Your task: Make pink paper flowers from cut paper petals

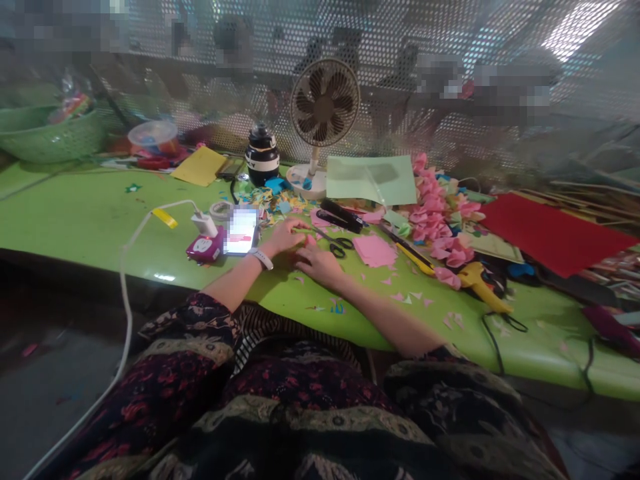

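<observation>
Both my hands rest on the green table (75, 213) and work a small pink paper piece (311, 241) that lies between them. My left hand (286, 235), with a white watch on its wrist, has its fingers curled onto the paper. My right hand (320, 264) lies next to it, fingers bent down on the same piece. Black-handled scissors (336, 243) lie just beyond the hands. A stack of pink paper squares (374, 251) sits to their right.
A lit phone (241, 231) leans by a pink power bank (205, 247) with a white cable. A small fan (324, 113), a black jar (262, 157), folded pink flowers (440, 213), a yellow glue gun (483, 285), red paper (550, 233) and paper scraps crowd the table.
</observation>
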Demonstrator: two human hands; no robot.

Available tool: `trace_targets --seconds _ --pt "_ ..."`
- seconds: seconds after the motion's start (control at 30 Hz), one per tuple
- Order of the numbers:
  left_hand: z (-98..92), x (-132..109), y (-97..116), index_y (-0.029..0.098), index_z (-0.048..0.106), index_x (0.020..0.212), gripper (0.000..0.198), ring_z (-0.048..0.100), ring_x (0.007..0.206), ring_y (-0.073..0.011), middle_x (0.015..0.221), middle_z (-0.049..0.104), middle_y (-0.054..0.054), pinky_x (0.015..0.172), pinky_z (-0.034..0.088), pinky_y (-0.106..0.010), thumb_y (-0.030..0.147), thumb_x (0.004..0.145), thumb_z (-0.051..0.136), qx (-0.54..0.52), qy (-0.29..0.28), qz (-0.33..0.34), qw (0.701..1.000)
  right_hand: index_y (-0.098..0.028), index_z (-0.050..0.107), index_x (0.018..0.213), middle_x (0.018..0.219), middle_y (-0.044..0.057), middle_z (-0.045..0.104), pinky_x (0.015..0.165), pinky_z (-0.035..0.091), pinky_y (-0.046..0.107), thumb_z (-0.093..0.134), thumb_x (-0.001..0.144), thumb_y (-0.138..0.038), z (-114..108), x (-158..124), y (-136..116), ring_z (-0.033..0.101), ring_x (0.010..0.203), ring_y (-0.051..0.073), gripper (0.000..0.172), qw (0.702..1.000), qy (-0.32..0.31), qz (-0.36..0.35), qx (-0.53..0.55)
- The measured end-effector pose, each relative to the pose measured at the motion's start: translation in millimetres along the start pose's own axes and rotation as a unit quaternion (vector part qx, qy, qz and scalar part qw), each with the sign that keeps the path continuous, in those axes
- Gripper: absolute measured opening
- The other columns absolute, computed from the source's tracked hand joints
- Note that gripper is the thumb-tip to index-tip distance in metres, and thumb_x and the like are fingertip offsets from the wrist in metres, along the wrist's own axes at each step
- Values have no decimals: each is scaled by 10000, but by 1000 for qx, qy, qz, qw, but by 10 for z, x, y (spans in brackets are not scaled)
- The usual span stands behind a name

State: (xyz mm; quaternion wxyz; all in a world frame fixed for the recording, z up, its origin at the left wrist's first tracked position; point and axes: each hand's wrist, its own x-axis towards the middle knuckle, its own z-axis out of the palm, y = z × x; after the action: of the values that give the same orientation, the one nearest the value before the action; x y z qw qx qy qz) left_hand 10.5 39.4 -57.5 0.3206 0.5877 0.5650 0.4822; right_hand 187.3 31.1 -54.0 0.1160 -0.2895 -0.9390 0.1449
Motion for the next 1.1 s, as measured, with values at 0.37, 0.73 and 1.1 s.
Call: trace_targets --seconds 0.37,0.73,1.1 --pt "-24 -23 44 202 749 744 101 636 862 -190 843 698 -40 871 529 -334 109 713 723 -31 -16 11 999 -228 797 1043 989 58 775 800 564 320 625 971 -270 -212 -46 268 676 845 180 191 973 164 -40 158" --pt "26 -150 159 179 642 878 150 703 849 -142 899 714 -27 788 603 -296 246 823 765 -223 -71 -30 972 -216 766 1106 1143 118 704 791 563 319 529 1005 -268 -256 -47 501 667 1014 229 262 976 218 7 -20" --pt "30 -165 163 200 615 1106 423 736 878 -186 988 751 -46 761 620 -328 256 757 848 -279 -54 -64 957 -201 754 1085 1187 129 664 773 549 310 527 1017 -279 -262 -41 460 657 1017 226 250 981 192 19 -33"
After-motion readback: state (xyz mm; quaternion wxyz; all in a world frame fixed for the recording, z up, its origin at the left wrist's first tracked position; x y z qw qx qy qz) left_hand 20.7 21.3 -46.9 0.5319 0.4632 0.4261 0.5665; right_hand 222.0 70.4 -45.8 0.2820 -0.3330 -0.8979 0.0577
